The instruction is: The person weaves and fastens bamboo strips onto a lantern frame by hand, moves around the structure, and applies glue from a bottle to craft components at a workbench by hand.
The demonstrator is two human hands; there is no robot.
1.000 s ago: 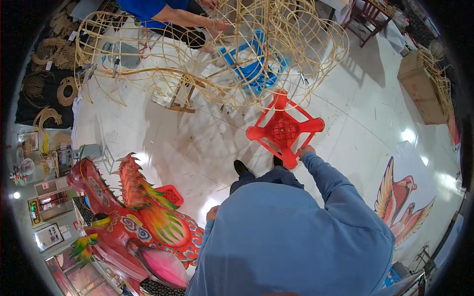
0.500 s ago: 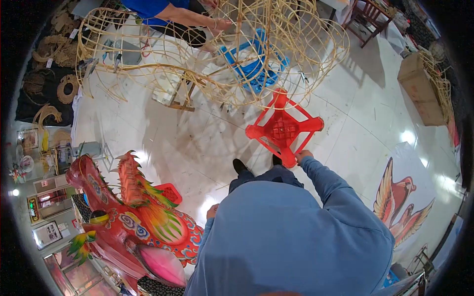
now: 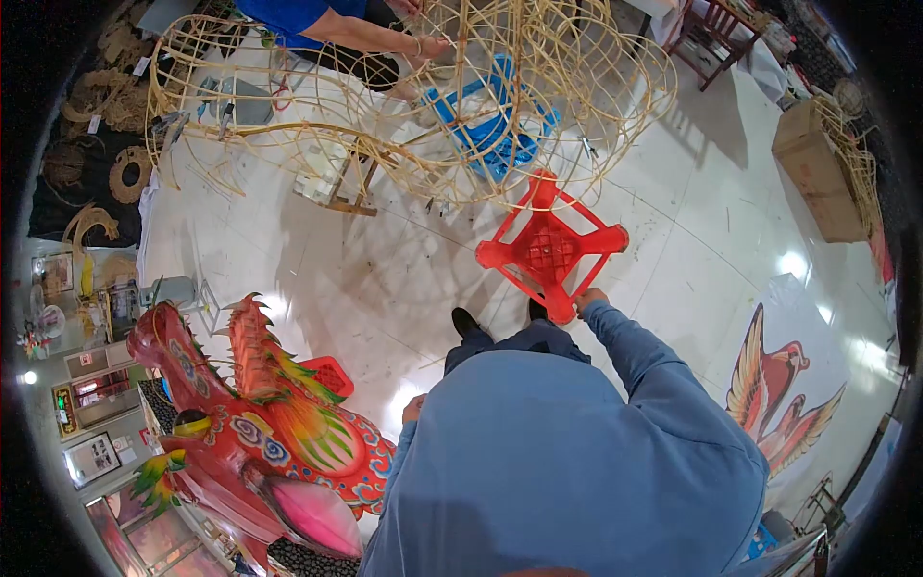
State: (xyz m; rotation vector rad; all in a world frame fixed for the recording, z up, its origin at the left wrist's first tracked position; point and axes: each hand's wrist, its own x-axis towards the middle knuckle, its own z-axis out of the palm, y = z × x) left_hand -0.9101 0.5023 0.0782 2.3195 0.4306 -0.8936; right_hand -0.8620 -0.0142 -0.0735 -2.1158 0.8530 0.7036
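Note:
My right hand point(image 3: 590, 299) grips one leg of a red plastic stool point(image 3: 550, 252). The stool's ribbed underside faces me, with its legs pointing up toward the camera. My left hand point(image 3: 414, 408) hangs at my side, mostly behind my body, and its fingers are too hidden to read. Beyond the stool stands a large bamboo-strip frame point(image 3: 385, 154), and the stool's far leg overlaps its near edge in view. To my left is a painted red dragon head point(image 3: 317, 433), close to my left hand but apart from it as far as I can see.
Another person's arm point(image 3: 370, 34) in a blue sleeve reaches to the frame. Inside it sits a blue plastic stool point(image 3: 500, 120). A cardboard box point(image 3: 817, 173) with bamboo strips stands right. A winged painting point(image 3: 784, 385) lies at right, a wooden chair point(image 3: 713, 38) behind.

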